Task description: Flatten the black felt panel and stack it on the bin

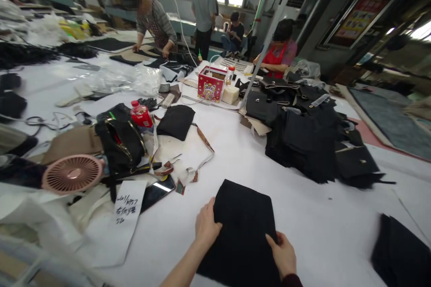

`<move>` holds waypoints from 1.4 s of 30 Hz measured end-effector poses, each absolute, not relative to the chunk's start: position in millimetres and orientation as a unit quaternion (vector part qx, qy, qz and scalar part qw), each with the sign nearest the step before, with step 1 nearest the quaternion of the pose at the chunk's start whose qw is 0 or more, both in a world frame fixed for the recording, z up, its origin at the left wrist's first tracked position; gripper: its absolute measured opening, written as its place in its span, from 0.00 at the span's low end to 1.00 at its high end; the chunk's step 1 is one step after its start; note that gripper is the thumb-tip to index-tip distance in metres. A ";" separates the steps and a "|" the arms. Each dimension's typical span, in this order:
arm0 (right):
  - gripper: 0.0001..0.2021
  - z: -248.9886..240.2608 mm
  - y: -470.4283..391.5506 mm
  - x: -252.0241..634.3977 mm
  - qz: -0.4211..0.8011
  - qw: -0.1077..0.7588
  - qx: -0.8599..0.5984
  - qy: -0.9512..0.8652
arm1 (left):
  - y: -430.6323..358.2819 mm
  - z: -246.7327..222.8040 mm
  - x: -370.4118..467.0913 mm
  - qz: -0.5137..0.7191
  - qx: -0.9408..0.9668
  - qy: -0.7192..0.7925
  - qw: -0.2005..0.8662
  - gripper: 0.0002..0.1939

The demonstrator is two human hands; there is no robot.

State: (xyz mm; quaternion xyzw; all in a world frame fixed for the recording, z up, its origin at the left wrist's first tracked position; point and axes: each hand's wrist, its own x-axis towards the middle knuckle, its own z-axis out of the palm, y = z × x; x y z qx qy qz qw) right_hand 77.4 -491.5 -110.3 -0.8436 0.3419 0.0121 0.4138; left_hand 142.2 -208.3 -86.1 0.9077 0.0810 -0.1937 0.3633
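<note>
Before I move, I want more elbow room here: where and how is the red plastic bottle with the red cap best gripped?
Probably by the cap, from above: it tops the bottle uncovered, while the open black bag crowds the lower left side.

Black upside-down handwriting [126, 209] on white card [134, 189], not clearly legible

Fan [73, 174] left of phone [158, 192] (bottle [140, 114] behind).

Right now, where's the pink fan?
The pink fan is on the left of the head view, beside the black bag, near the white paper.
</note>
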 end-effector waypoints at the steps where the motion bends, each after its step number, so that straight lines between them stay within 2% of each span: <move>1: 0.19 -111.9 -493.5 77.5 0.018 0.416 -0.842 0.343 | -208.5 -85.1 142.7 -0.187 0.914 0.078 0.352 0.43; 8: 0.21 -120.0 -502.9 77.5 0.045 0.429 -0.829 0.357 | -211.3 -77.7 157.1 -0.234 0.913 0.088 0.324 0.46; 13: 0.24 -124.4 -504.3 79.3 0.066 0.428 -0.821 0.373 | -215.8 -77.7 169.1 -0.268 0.914 0.082 0.294 0.30; 20: 0.23 -119.0 -502.9 81.3 0.087 0.421 -0.820 0.378 | -217.5 -79.3 167.3 -0.295 0.912 0.077 0.274 0.22; 26: 0.23 -111.2 -501.0 82.5 0.096 0.421 -0.821 0.374 | -217.3 -83.8 167.3 -0.301 0.904 0.076 0.292 0.29; 39: 0.22 -116.9 -506.8 82.0 0.099 0.446 -0.811 0.365 | -223.7 -86.3 166.7 -0.298 0.893 0.106 0.319 0.19; 42: 0.23 -116.6 -507.3 81.6 0.101 0.447 -0.813 0.360 | -224.4 -86.3 169.0 -0.298 0.886 0.115 0.335 0.21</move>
